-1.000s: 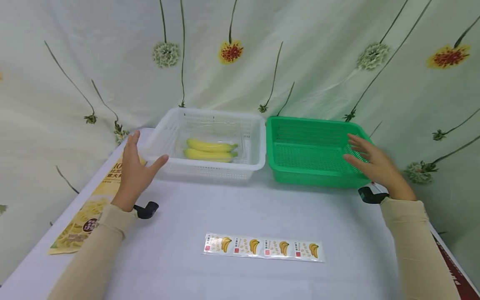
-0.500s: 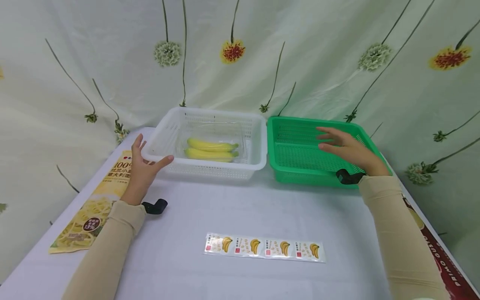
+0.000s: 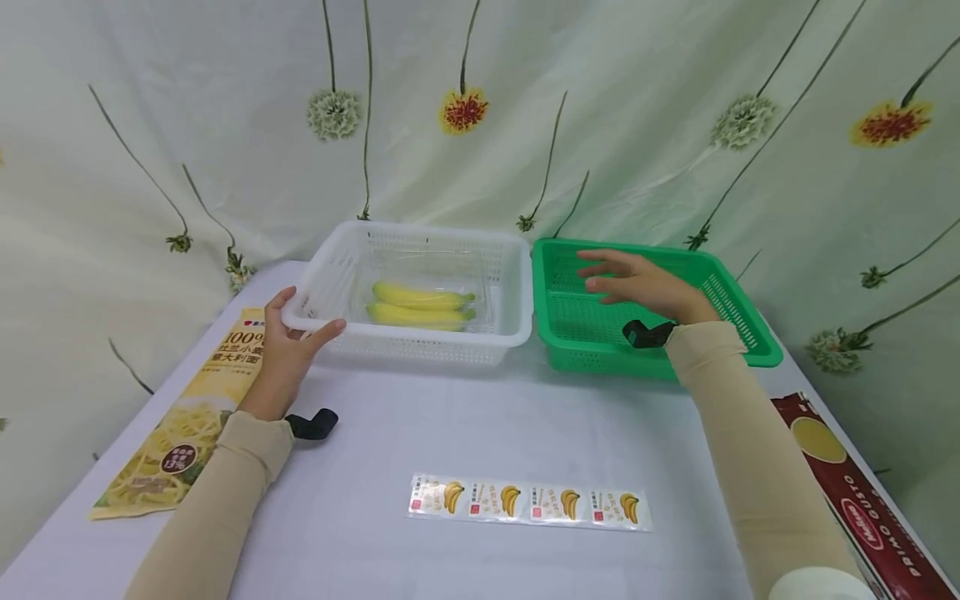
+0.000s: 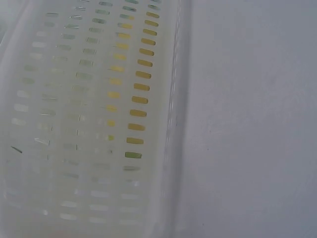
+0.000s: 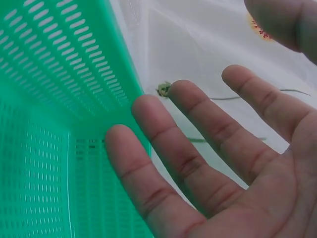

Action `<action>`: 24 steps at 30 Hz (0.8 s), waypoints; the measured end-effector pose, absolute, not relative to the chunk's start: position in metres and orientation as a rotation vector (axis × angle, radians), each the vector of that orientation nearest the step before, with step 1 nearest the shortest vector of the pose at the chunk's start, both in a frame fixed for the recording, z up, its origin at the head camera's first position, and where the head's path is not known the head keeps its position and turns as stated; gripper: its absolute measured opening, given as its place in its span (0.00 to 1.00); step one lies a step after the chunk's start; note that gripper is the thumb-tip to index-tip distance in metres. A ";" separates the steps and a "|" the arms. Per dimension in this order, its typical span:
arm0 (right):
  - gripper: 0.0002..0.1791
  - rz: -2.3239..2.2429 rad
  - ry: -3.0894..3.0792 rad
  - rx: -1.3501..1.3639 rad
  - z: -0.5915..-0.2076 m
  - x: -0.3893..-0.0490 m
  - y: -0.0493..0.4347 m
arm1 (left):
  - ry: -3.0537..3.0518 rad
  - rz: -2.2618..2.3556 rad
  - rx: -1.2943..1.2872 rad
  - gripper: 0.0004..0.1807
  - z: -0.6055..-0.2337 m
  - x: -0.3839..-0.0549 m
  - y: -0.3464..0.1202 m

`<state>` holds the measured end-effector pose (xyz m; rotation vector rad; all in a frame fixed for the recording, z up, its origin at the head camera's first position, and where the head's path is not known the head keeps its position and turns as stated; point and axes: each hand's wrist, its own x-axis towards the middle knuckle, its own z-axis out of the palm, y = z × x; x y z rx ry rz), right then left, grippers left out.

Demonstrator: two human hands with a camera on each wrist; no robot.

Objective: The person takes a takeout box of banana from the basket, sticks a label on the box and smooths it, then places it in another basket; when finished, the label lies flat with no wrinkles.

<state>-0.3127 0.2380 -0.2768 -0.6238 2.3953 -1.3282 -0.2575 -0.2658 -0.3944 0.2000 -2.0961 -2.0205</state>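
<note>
My left hand (image 3: 285,362) grips the front left corner of a white plastic basket (image 3: 450,335), thumb along the front rim and fingers at the left side. Two yellow bananas (image 3: 422,297) lie in a clear plastic box (image 3: 435,262) inside that basket. Through the slots of the white basket's wall (image 4: 86,148), yellow shows in the left wrist view. My right hand (image 3: 641,283) hovers over a green basket (image 3: 622,354), fingers stretched toward the white one. Spread fingers (image 5: 158,129) and a bare palm appear in the right wrist view, beside the green wall (image 5: 74,54).
A strip of banana-printed stickers (image 3: 530,503) lies on the white tablecloth (image 3: 480,417) in front. At the left edge is a yellow pasta bag (image 3: 195,425), at the right edge a dark red packet (image 3: 862,508). A flowered curtain (image 3: 615,100) hangs behind the baskets.
My right hand has moved left across the green basket toward the white one. The left hand has come in to the white basket's corner and closed round it. The baskets stay in place.
</note>
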 end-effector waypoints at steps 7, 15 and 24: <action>0.35 -1.414 2.247 -0.559 -0.277 -0.331 0.212 | -2.116 -2.022 0.213 0.54 -0.396 -0.256 -0.267; 0.36 -1.435 2.194 -0.531 -0.277 -0.344 0.183 | -2.111 -2.041 0.241 0.54 -0.394 -0.255 -0.266; 0.36 -1.479 2.109 -0.459 -0.277 -0.356 0.153 | -2.060 -2.064 0.228 0.51 -0.395 -0.256 -0.264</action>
